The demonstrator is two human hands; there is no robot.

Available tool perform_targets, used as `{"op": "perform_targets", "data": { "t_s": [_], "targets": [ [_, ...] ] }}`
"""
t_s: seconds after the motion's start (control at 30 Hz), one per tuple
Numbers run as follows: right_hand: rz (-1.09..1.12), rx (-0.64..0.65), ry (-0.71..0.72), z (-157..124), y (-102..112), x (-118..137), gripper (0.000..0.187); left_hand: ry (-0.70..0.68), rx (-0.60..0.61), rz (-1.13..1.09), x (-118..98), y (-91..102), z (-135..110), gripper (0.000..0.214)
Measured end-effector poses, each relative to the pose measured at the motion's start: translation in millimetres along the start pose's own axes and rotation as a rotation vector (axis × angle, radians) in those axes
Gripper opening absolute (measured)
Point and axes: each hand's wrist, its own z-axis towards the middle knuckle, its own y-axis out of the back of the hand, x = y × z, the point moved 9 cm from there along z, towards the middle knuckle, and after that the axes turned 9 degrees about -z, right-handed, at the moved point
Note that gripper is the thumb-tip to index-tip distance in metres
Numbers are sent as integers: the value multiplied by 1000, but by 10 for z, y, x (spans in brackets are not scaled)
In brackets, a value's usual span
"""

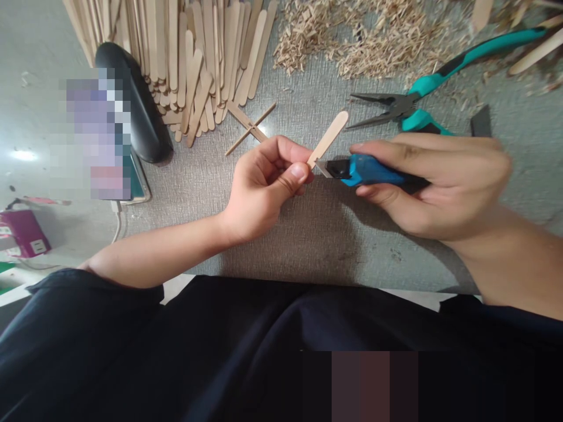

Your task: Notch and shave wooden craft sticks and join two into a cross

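Observation:
Between the thumb and fingers of my left hand [268,184] is a flat wooden craft stick [331,136], its rounded end pointing up and to the right. My right hand [440,181] is wrapped round a blue and black utility knife [373,170]. The short angled blade of the knife meets the stick's edge just beyond my left fingertips. Behind my left hand, a small cross of joined sticks [250,126] lies on the table. The stick's lower end is hidden in my fingers.
A pile of craft sticks [206,64] lies at the back, with wood shavings [373,38] to its right. Teal-handled needle-nose pliers [402,105] lie open behind my right hand. A black case [134,105], a phone on a cable [139,184] and a purple power strip [26,231] are at left.

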Motion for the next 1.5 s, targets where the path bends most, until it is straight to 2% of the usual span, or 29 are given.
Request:
{"op": "perform_targets", "data": {
  "t_s": [0.2, 0.37, 0.6, 0.9, 1.03, 1.23, 1.37, 1.5],
  "targets": [
    [-72, -26, 10, -41, -17, 56, 50, 25, 0, 6, 24, 7, 7, 61],
    [-141, -99, 30, -75, 8, 57, 48, 22, -7, -5, 12, 16, 14, 54],
    [-299, -142, 57, -110, 6, 57, 54, 33, -17, -1, 16, 31, 7, 42],
    [-202, -137, 53, -68, 14, 47, 52, 54, -24, -7, 39, 43, -10, 40],
    [-218, -140, 47, -82, 23, 51, 52, 41, -21, -33, 14, 32, -14, 43],
    [-323, -205, -36, -97, 127, -49, 62, 67, -35, -20, 32, 48, -13, 48],
    [-254, -148, 7, -76, 73, -9, 60, 72, -31, -34, 42, 48, -8, 42],
    [-237, -121, 33, -74, 39, 41, 56, 51, -8, -54, 25, 29, -7, 46]
  ]
}}
